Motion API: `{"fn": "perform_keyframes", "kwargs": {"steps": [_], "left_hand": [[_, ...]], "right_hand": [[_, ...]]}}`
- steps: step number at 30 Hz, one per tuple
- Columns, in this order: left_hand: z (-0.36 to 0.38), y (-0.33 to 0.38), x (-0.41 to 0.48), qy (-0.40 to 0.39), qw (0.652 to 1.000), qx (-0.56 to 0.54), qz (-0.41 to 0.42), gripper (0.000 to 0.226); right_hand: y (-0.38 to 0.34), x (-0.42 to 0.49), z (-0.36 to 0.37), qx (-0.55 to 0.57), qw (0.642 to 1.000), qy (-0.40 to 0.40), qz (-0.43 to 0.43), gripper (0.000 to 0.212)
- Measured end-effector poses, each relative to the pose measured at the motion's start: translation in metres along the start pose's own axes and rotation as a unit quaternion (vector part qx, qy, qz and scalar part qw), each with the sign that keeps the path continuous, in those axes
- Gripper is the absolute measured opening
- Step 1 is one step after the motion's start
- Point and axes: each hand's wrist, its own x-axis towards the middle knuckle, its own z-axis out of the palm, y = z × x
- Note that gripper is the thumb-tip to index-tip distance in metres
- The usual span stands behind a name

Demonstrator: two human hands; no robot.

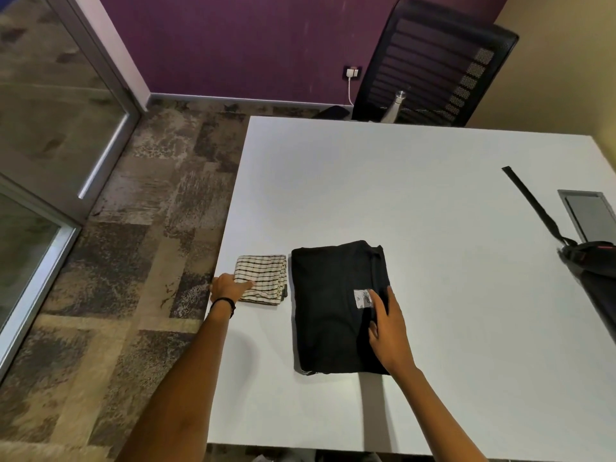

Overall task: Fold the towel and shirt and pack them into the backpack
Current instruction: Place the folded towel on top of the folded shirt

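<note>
A folded white towel (265, 278) with thin dark checks lies near the table's left edge. My left hand (228, 288) rests on its near-left corner, fingers flat on the cloth. Just to the right lies a black shirt (330, 305) folded into a rectangle, a small white label showing. My right hand (388, 328) lies flat on the shirt's right side, fingers spread beside the label. A black backpack (593, 261) with red trim sits at the table's right edge, mostly cut off, and its strap (530, 205) stretches across the tabletop.
The white table (400, 181) ends at the left over patterned carpet. A black mesh chair (433, 61) with a metal bottle (393, 106) stands behind the far edge. A grey cable hatch (590, 215) is set into the table at the right. Glass panels stand at the far left.
</note>
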Motion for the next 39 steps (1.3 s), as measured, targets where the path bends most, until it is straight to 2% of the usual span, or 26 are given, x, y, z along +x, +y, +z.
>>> {"fn": "perform_keyframes", "kwargs": {"steps": [2,6,11,15,18,22,25,28,32,35,39], "left_hand": [[0.001,0.006,-0.007,-0.017,0.997,-0.069,0.002,0.037],[-0.004,0.012,-0.017,-0.017,0.985,-0.172,0.012,0.040],[-0.019,0.031,-0.030,-0.006,0.962,-0.258,0.087,0.028],[-0.025,0.050,-0.049,-0.048,0.941,-0.298,0.151,0.027],[-0.023,0.067,-0.068,-0.134,0.932,-0.281,0.185,0.027],[-0.009,0.084,-0.089,-0.262,0.917,-0.198,0.227,0.030],[0.010,0.094,-0.100,-0.307,0.903,-0.145,0.263,0.028],[0.030,0.100,-0.105,-0.292,0.906,-0.120,0.284,0.028],[0.053,0.100,-0.104,-0.245,0.917,-0.172,0.265,0.026],[0.068,0.098,-0.105,-0.185,0.931,-0.163,0.269,0.024],[0.084,0.091,-0.111,-0.094,0.941,-0.079,0.315,0.045]], "right_hand": [[0.002,-0.004,0.000,0.015,1.000,0.003,0.003,0.063],[-0.001,-0.009,-0.001,0.058,0.998,0.002,0.012,0.060],[-0.009,-0.009,-0.008,0.105,0.994,-0.023,0.013,0.051],[-0.016,-0.007,-0.010,0.162,0.986,-0.023,-0.007,0.046],[-0.023,-0.005,-0.013,0.228,0.973,-0.032,0.010,0.047],[-0.029,0.001,-0.020,0.350,0.932,-0.084,0.052,0.061],[-0.031,0.002,-0.026,0.393,0.909,-0.123,0.058,0.058],[-0.028,0.003,-0.025,0.381,0.915,-0.126,0.045,0.044],[-0.020,0.008,-0.023,0.376,0.918,-0.111,0.064,0.042],[-0.017,0.018,-0.019,0.360,0.926,-0.077,0.079,0.040],[-0.016,0.028,-0.014,0.355,0.928,-0.041,0.103,0.031]]}}
